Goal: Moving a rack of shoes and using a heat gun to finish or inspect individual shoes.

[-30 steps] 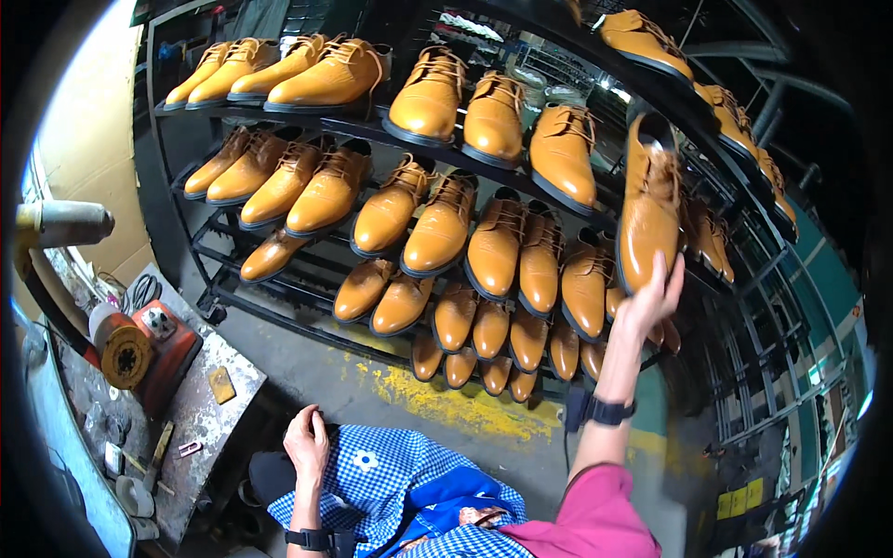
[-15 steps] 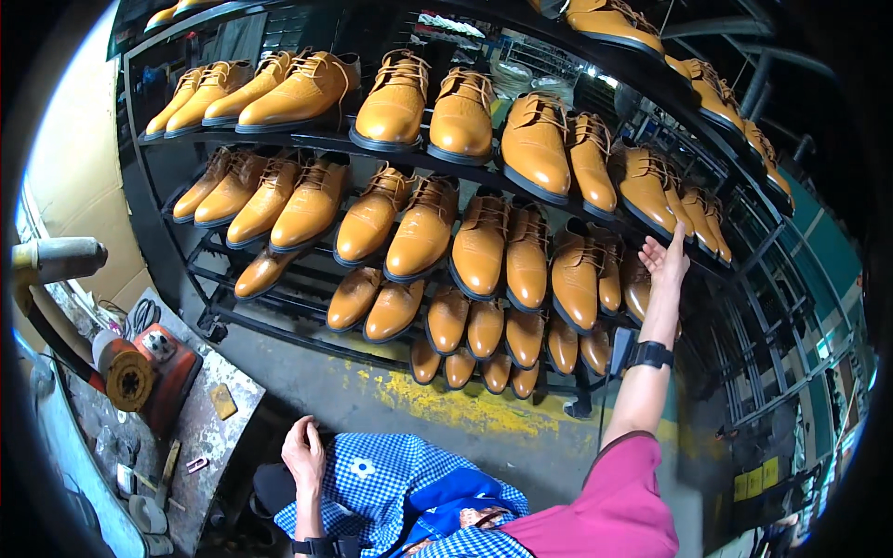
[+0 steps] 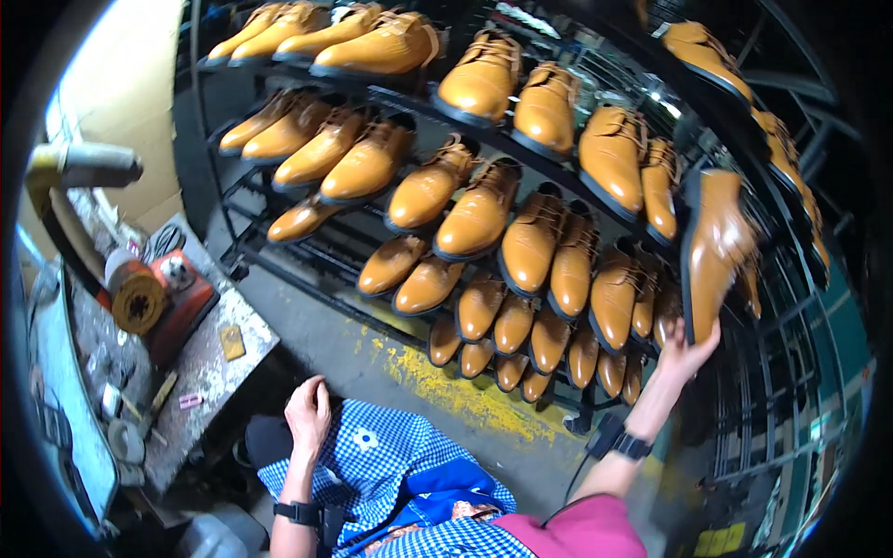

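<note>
- Far left, a worn grey workbench (image 3: 216, 365) carries a red box-shaped machine (image 3: 181, 296), a yellowish roll of tape (image 3: 138, 299) and small scraps.
- Near centre, the left hand (image 3: 308, 417) rests loosely curled on the blue-and-white checked apron (image 3: 391, 465) over the person's lap, gripping nothing; a black wristband sits on that forearm.
- Behind, a black metal wire rack (image 3: 233, 200) of several sloping shelves fills the far scene, lined with tan leather lace-up shoes (image 3: 479, 219), toes pointing down and outward. Roughly forty show; an exact count is not possible, since the lower rows overlap.
- Right, the right hand (image 3: 686, 353) is raised, fingers closed around the heel end of one tan leather shoe (image 3: 712, 251), held upright with its dark sole edge leftward, just in front of the rack's right end and blurred by motion.
- Judged step: one shoe is being handled at the rack. Whether it is going on or coming off cannot be told. The next move calls for a steady wrist and clearance from neighbouring shoes.
</note>
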Demonstrator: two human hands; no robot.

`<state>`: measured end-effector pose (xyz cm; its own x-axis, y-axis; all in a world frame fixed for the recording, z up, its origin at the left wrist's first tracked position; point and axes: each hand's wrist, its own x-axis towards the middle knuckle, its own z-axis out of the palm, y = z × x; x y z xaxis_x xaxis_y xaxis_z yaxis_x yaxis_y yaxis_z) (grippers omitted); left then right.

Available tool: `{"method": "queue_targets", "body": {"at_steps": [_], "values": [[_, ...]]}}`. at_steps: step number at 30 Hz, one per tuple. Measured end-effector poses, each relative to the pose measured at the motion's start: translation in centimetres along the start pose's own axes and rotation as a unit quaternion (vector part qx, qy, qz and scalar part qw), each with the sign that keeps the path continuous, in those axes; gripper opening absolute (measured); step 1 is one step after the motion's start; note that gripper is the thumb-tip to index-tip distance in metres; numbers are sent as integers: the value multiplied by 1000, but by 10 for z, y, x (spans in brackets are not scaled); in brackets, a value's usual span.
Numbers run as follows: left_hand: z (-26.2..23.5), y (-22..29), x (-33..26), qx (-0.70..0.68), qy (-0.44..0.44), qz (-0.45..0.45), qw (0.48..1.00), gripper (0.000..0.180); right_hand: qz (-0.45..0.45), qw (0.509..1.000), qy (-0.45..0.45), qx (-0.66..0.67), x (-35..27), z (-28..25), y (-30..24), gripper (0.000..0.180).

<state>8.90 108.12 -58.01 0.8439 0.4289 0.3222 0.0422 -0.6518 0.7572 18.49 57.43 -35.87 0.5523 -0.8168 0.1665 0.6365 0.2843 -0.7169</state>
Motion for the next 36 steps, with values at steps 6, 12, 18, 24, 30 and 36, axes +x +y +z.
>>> {"method": "queue_targets", "body": {"at_steps": [6,12,18,24,30,36], "values": [[0,0,1,3,0,15,1000,13,152,945,-221,186,-86,-21,36,63],[5,3,5,-5,7,24,1000,14,155,977,-149,-1,-149,-36,131,67],[-1,-3,2,-28,23,-4,999,15,567,762,-309,-38,-271,69,164,47],[-8,-6,1,-40,46,16,998,13,651,693,-302,-74,-324,108,224,43],[-19,-8,1,-50,38,-2,998,12,679,678,-273,-64,-369,154,252,45],[-22,-12,2,-75,31,-10,997,14,695,645,-318,-7,-404,205,281,44]]}}
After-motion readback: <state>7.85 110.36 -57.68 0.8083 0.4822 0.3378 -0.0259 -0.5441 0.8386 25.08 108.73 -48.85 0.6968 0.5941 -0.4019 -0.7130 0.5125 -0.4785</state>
